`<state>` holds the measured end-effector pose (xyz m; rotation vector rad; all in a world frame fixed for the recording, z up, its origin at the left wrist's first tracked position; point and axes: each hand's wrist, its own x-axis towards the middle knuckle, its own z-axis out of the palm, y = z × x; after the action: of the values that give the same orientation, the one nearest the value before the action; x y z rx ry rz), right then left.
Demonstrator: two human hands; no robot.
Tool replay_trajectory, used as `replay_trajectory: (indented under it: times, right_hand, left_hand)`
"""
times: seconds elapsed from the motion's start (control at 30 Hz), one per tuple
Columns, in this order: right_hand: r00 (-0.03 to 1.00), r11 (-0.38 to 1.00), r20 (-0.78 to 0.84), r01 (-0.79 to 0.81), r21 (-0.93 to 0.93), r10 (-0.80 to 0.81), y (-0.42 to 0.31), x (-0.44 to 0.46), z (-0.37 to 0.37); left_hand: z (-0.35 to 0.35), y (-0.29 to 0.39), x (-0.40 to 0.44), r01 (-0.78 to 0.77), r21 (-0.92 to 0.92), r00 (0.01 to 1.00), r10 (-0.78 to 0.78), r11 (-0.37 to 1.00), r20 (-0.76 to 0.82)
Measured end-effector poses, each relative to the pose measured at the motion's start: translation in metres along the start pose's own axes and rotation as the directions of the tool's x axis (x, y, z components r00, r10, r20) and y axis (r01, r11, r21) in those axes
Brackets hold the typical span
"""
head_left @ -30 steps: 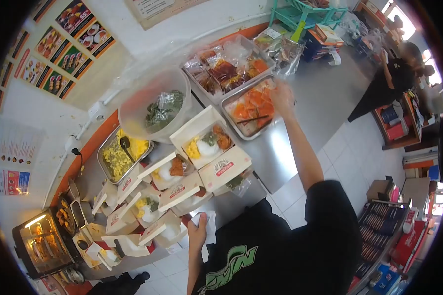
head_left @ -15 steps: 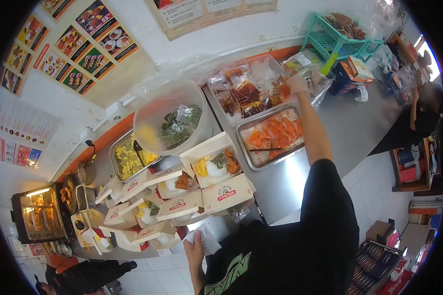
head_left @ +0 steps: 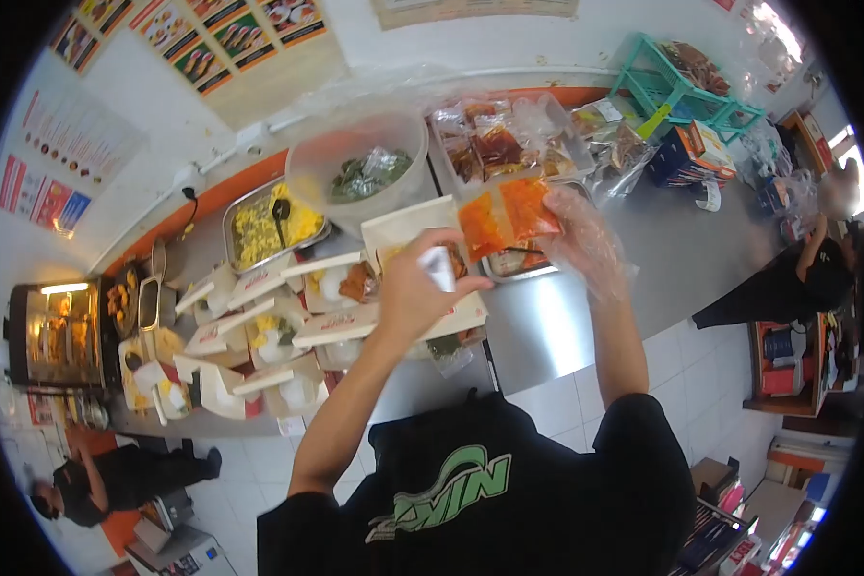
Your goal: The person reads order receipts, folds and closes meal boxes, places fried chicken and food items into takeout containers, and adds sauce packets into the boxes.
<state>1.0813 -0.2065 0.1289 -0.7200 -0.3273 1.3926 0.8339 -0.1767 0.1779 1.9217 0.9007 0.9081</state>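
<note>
Orange-red sauce packets (head_left: 531, 208) hang from my right hand (head_left: 585, 235), which wears a clear plastic glove and is closed on them above the steel tray (head_left: 532, 273). My left hand (head_left: 420, 288) is raised over the open meal boxes, its thumb and fingers curved around a small folded white paper (head_left: 437, 268). Behind that hand stands an open box (head_left: 414, 219), partly hidden. Several more boxes (head_left: 336, 324) with rice, egg and fried chicken stand to the left. A clear bin (head_left: 328, 154) holds green leafy packets (head_left: 372, 176).
Behind the steel tray lies a plastic tray (head_left: 508, 139) of dark sauce packets. A tray of yellow egg (head_left: 256, 230) and a lit food warmer (head_left: 59, 336) are at left. Teal racks (head_left: 654, 82) stand back right. Other people (head_left: 816, 259) are at far right and lower left.
My right hand has lifted orange packets up from the trays. My left hand has risen from beside the body to over the boxes, still with the white paper. The view has shifted.
</note>
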Motion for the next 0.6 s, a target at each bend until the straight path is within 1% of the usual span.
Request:
replay_trajectory:
  times: [0.03,0.07,0.1,0.17,0.2,0.27,0.3,0.37,0.4,0.47,0.5,0.57,0.6]
  right_hand:
    - [0.996,0.999,0.084,-0.011,-0.036,0.014,0.002,-0.016,0.014]
    - [0.996,0.999,0.087,-0.022,-0.037,0.025,0.01,-0.025,0.018]
    - [0.998,1.0,0.055,-0.026,-0.003,0.026,0.016,-0.032,0.02]
    - [0.998,0.996,0.016,-0.055,0.071,0.054,0.023,-0.048,0.028]
    - [0.998,0.996,0.01,-0.059,0.072,0.058,0.025,-0.053,0.025]
    - [0.996,0.998,0.072,-0.057,0.024,0.055,0.025,-0.059,0.022]
    - [0.996,0.998,0.069,-0.057,0.02,0.056,0.024,-0.063,0.024]
    - [0.991,0.998,0.119,-0.058,0.009,0.056,0.021,-0.072,0.03]
    - [0.991,0.998,0.121,-0.055,0.003,0.054,0.021,-0.073,0.027]
    - [0.988,0.998,0.141,-0.064,0.01,0.062,0.024,-0.077,0.018]
    - [0.988,0.998,0.138,-0.066,0.009,0.064,0.023,-0.081,0.018]
    - [0.988,1.0,0.152,-0.017,0.006,0.015,0.022,-0.086,0.021]
    - [0.989,1.0,0.149,-0.018,0.008,0.016,0.023,-0.088,0.021]
  left_hand:
    - [0.011,0.001,-0.009,-0.096,0.148,0.992,0.107,0.984,-0.066]
    - [0.022,0.0,-0.019,-0.179,0.299,0.969,0.22,0.937,-0.11]
    - [0.031,-0.001,-0.028,-0.173,0.302,0.97,0.215,0.938,-0.114]
    - [0.046,-0.007,-0.047,-0.202,0.339,0.906,0.307,0.919,-0.293]
    - [0.05,-0.014,-0.053,-0.197,0.337,0.908,0.301,0.921,-0.291]
    - [0.058,-0.024,-0.056,-0.301,0.337,0.839,0.416,0.892,-0.35]
    - [0.059,-0.022,-0.057,-0.3,0.333,0.839,0.413,0.894,-0.353]
    - [0.061,-0.017,-0.056,-0.351,0.349,0.774,0.479,0.869,-0.413]
    - [0.061,-0.015,-0.055,-0.354,0.347,0.77,0.481,0.868,-0.418]
    - [0.063,-0.012,-0.055,-0.433,0.339,0.719,0.546,0.836,-0.43]
    - [0.063,-0.011,-0.054,-0.431,0.336,0.72,0.543,0.838,-0.431]
    - [0.061,-0.009,-0.053,-0.497,0.381,0.669,0.624,0.779,-0.404]
    - [0.06,-0.008,-0.054,-0.496,0.38,0.671,0.622,0.781,-0.402]
